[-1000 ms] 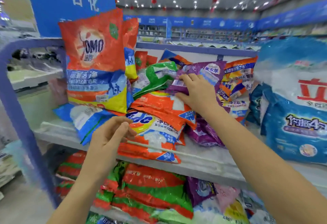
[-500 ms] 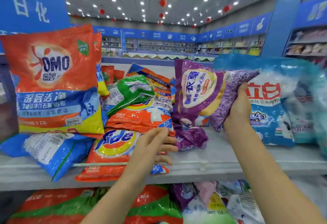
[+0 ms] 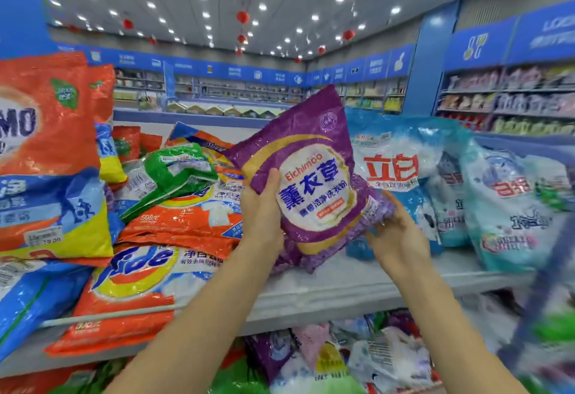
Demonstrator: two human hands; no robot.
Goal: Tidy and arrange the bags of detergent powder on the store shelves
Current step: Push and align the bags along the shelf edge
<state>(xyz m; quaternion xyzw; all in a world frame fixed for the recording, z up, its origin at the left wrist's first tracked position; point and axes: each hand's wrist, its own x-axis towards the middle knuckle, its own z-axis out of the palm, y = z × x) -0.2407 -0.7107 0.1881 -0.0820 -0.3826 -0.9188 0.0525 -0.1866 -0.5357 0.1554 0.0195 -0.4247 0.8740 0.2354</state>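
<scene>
Head view: purple bag (image 3: 314,175) partly covers blue bags (image 3: 404,157); Tide bag (image 3: 133,275) beside.

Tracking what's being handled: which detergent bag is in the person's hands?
The purple bag with the white oval label, gripped by the left hand and right hand. The Tide bag and green bag lie on the shelf, untouched.

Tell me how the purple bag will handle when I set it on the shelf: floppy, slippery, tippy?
Probably floppy: the purple bag creases and bends between the left hand and right hand. Likely slippery, since its film looks glossy. It may slump rather than stand; the Tide bag nearby lies flat on the shelf.
</scene>
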